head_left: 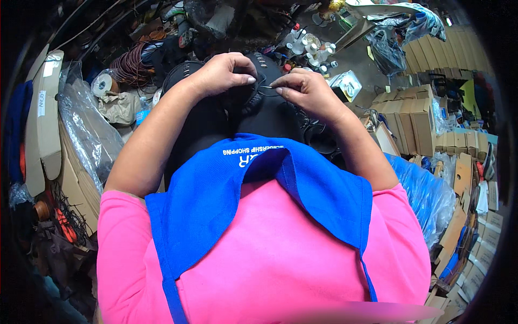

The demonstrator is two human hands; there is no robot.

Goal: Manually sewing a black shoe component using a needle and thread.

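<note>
Head view, taking the picture's centre as the clock's middle: where are the hands?

Both are near twelve. The bare left hand (224, 74) sits just short of it, the bare right hand (306, 89) at one o'clock, near each other but apart.

What does the right one have?

Its thumb and forefinger are pinched on a thin, curved, silvery needle-like piece of metal (266, 87), which points from the fingertips toward the left hand, at twelve o'clock.

And the left?

Its fingers are curled, with thumb and forefinger close together at twelve, over dark material. I cannot tell whether they grip it; black on black hides the edge.

What lies about them?

Just past the gap between the hands, toward twelve, is a rounded black piece with a row of pale stitch-like marks (269, 66). Nearer the centre come black-clad legs (270, 120), then a bright blue cloth apron (202, 208), over a pink short-sleeved top (291, 248) at six.

Anything farther out?

Clear plastic bottles with white caps (312, 47) cluster at one o'clock, beyond the right hand. Brown folded cardboard (413, 121) stands between two and three, with a bundle under shiny blue plastic (423, 191) at three. At ten there is a reddish-brown coil of cord (128, 66); between nine and ten, crumpled clear plastic sheeting (89, 121).
</note>
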